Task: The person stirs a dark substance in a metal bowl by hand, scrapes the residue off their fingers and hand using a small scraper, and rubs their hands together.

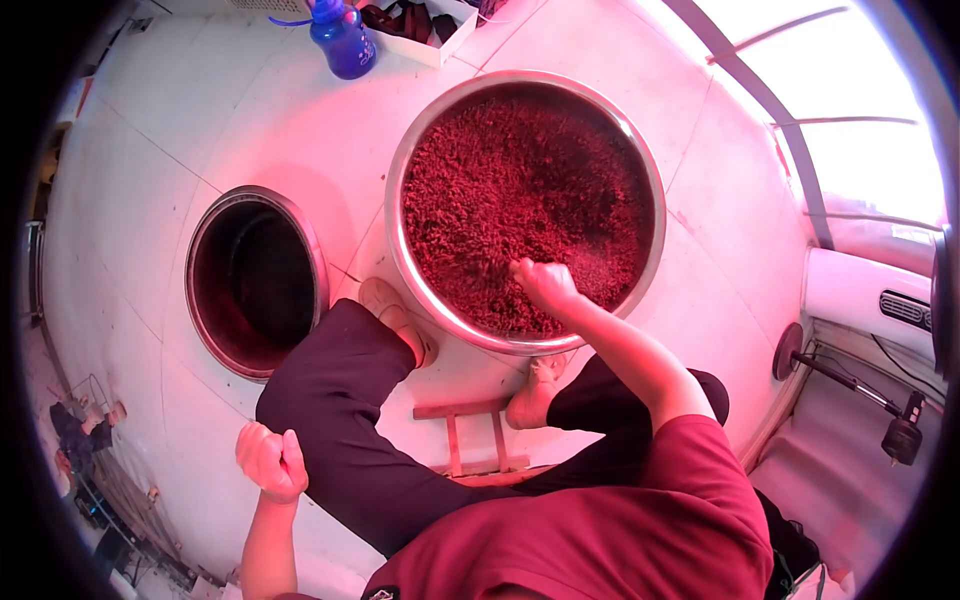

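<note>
A wide, steel-rimmed basin (655,215) stands on the floor before me, filled with small, dark, crumbly grains (510,190) that look red under the pink light. Over the near part of these grains is my right hand (548,285), its fingers curled closed; whatever may be inside them is hidden. My left hand (272,462) makes a fist beside my left knee, apart from any container, and its palm side cannot be seen. Left of the basin sits a deep metal pot (318,270) with a dark inside, close to my left leg.
A low wooden stool (455,412) is under me, between my feet. Beyond the basin stand a blue bottle (343,45) and a white box (440,50) holding dark items. At right are a white appliance (865,295) and a black-ended rod (845,378). Cables and clutter lie lower left.
</note>
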Available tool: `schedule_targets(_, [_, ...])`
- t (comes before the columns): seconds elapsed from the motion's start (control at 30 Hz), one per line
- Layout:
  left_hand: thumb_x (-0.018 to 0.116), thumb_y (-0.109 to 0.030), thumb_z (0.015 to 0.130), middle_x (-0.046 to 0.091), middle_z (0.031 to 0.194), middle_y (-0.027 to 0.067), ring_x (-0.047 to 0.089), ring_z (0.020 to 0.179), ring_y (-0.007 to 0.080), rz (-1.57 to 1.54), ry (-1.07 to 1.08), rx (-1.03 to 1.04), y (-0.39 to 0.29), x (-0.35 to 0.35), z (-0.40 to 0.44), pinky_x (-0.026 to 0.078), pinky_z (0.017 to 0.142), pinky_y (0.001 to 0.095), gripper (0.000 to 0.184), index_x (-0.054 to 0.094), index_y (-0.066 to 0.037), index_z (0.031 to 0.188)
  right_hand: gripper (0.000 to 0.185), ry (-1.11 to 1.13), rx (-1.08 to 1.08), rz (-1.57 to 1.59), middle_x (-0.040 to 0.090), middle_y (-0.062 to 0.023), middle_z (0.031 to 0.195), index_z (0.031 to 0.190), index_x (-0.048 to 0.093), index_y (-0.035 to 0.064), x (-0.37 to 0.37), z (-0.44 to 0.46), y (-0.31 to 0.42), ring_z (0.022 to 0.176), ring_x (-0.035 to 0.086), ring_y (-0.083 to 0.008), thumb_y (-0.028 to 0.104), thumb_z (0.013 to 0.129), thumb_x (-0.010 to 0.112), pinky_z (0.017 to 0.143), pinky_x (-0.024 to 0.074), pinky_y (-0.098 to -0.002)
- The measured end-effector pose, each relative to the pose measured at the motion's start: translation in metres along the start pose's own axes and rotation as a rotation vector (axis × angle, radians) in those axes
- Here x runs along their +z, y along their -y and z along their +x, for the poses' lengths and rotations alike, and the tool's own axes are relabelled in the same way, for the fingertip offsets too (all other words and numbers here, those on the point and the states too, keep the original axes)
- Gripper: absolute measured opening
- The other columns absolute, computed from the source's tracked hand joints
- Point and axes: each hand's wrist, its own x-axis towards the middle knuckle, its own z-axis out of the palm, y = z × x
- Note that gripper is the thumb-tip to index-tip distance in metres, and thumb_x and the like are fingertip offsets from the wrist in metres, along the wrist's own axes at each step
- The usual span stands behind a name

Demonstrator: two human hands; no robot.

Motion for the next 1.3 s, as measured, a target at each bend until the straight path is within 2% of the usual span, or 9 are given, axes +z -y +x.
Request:
schedule_targets(0.1, [0.056, 0.004, 0.077, 0.029, 0.053, 0.0066, 0.029, 0.045, 0.0229, -0.002, 0.009, -0.002, -0.001, 0.001, -0.001, 0.022, 0.046, 0.0351, 0.029, 0.033, -0.006, 0.063, 0.028, 0.102, -0.012, -0.05, 0.064, -0.0132, 0.063, 0.086, 0.058, 0.0075, -0.008, 0.003, 0.018, 0.057, 0.066, -0.0283, 0.032, 0.094, 0.046, 0.051, 0.051, -0.0423])
schedule_targets(0.27, [0.056, 0.004, 0.077, 0.029, 0.053, 0.0064, 0.029, 0.046, 0.0228, 0.007, 0.043, 0.026, -0.003, 0.0, 0.008, 0.022, 0.046, 0.0352, 0.029, 0.032, -0.006, 0.063, 0.028, 0.14, 0.164, -0.135, 0.068, -0.0109, 0.075, 0.095, 0.06, 0.0112, 0.009, 0.084, -0.004, 0.073, 0.068, -0.0279, 0.038, 0.091, 0.052, 0.062, 0.0529, -0.0437])
schedule_targets(0.53, [0.055, 0.002, 0.078, 0.029, 0.054, 0.0062, 0.03, 0.046, 0.0228, -0.005, 0.06, 0.02, -0.005, 0.003, 0.018, 0.022, 0.046, 0.0353, 0.027, 0.035, -0.006, 0.064, 0.033, 0.035, 0.482, -0.153, 0.068, -0.0145, 0.085, 0.097, 0.06, 0.0101, -0.022, 0.115, -0.103, 0.083, 0.067, -0.0331, 0.041, 0.091, 0.051, 0.069, 0.0531, -0.046])
schedule_targets(0.8, [0.055, 0.003, 0.079, 0.03, 0.054, 0.0063, 0.03, 0.046, 0.0226, 0.004, 0.042, 0.007, -0.001, 0.001, 0.014, 0.022, 0.046, 0.0351, 0.026, 0.035, -0.006, 0.065, 0.03, 0.404, 0.571, -0.174, 0.068, -0.0127, 0.099, 0.101, 0.067, 0.0133, -0.028, 0.03, -0.131, 0.091, 0.067, -0.0311, 0.037, 0.091, 0.05, 0.078, 0.0544, -0.0441])
schedule_targets(0.87, [0.055, 0.003, 0.079, 0.03, 0.054, 0.0062, 0.03, 0.046, 0.0224, -0.006, 0.029, 0.005, -0.002, 0.002, 0.013, 0.022, 0.046, 0.035, 0.026, 0.035, -0.006, 0.065, 0.033, 0.347, 0.713, -0.011, 0.067, -0.0144, 0.101, 0.105, 0.067, 0.0132, -0.007, 0.001, -0.125, 0.094, 0.065, -0.0326, 0.038, 0.09, 0.052, 0.081, 0.0534, -0.0446])
schedule_targets(0.93, [0.055, 0.003, 0.079, 0.03, 0.054, 0.006, 0.029, 0.046, 0.0221, -0.019, 0.029, 0.016, -0.001, 0.003, 0.014, 0.022, 0.046, 0.035, 0.026, 0.035, -0.006, 0.065, 0.035, 0.381, 0.589, 0.039, 0.066, -0.0158, 0.103, 0.108, 0.066, 0.0131, 0.036, -0.009, -0.129, 0.097, 0.064, -0.0336, 0.039, 0.09, 0.053, 0.083, 0.0521, -0.0447])
schedule_targets(1.07, [0.056, 0.003, 0.079, 0.029, 0.054, 0.0059, 0.028, 0.046, 0.0217, -0.024, 0.012, 0.035, -0.007, 0.007, 0.016, 0.021, 0.046, 0.0347, 0.028, 0.034, -0.006, 0.064, 0.034, 0.263, 0.53, 0.252, 0.066, -0.0163, 0.102, 0.111, 0.066, 0.0154, 0.014, -0.009, -0.059, 0.096, 0.064, -0.0341, 0.039, 0.09, 0.053, 0.082, 0.0521, -0.0445])
schedule_targets(1.17, [0.056, 0.004, 0.079, 0.028, 0.054, 0.0059, 0.028, 0.046, 0.0217, -0.024, 0.007, 0.037, -0.01, 0.011, 0.015, 0.021, 0.046, 0.0343, 0.029, 0.033, -0.006, 0.064, 0.029, 0.256, 0.463, 0.127, 0.068, -0.015, 0.093, 0.098, 0.067, 0.0126, 0.001, 0.0, -0.012, 0.087, 0.066, -0.0339, 0.036, 0.09, 0.052, 0.076, 0.0534, -0.0451])
schedule_targets(1.3, [0.056, 0.004, 0.079, 0.028, 0.054, 0.0062, 0.027, 0.046, 0.022, -0.006, 0.006, 0.023, -0.011, 0.008, 0.009, 0.02, 0.046, 0.0343, 0.03, 0.033, -0.006, 0.063, 0.026, 0.173, 0.417, -0.001, 0.069, -0.0146, 0.085, 0.089, 0.066, 0.0101, -0.034, 0.015, -0.036, 0.078, 0.068, -0.0322, 0.032, 0.088, 0.053, 0.067, 0.0547, -0.0445])
